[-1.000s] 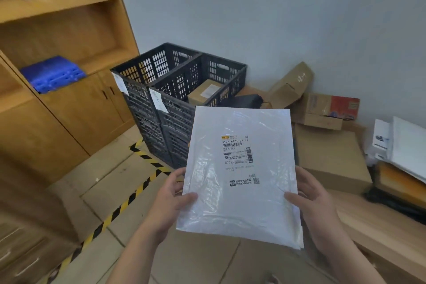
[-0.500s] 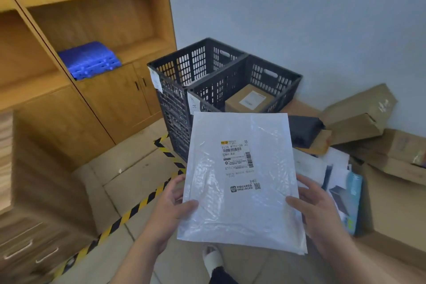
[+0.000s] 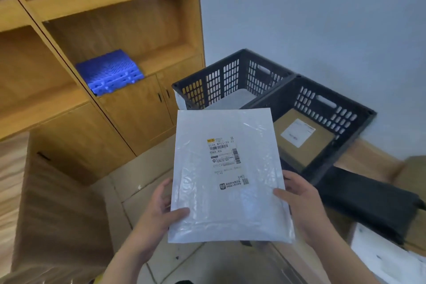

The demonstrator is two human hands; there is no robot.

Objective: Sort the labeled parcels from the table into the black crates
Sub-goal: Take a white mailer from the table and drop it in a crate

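both hands hold one white plastic mailer (image 3: 228, 175) up in front of the person, above the tiled floor (image 3: 143, 189) and just near of the two black crates. the left hand (image 3: 159, 210) grips its lower left edge, thumb curled over the front face and fingers behind. the right hand (image 3: 299, 200) grips the lower right edge the same way, thumb on the front and fingers out of sight behind. the mailer's face is turned toward the camera, its long axis running near to far, the far short edge raised toward the crates. its printed shipping label (image 3: 222, 152) reads upright from the person's side, with a barcode and a small logo below it.

the left crate (image 3: 221, 80) stands far and slightly left of the mailer, with something pale lying in its bottom. the right crate (image 3: 322, 110) touches it on the right and holds a brown cardboard box (image 3: 306, 145) with a white label on top. a black bag (image 3: 368, 203) lies near and right of that crate. a white parcel (image 3: 387, 258) shows at the near right corner. on the left is a wooden cabinet (image 3: 96, 108), with a blue plastic piece (image 3: 110, 71) on its shelf.
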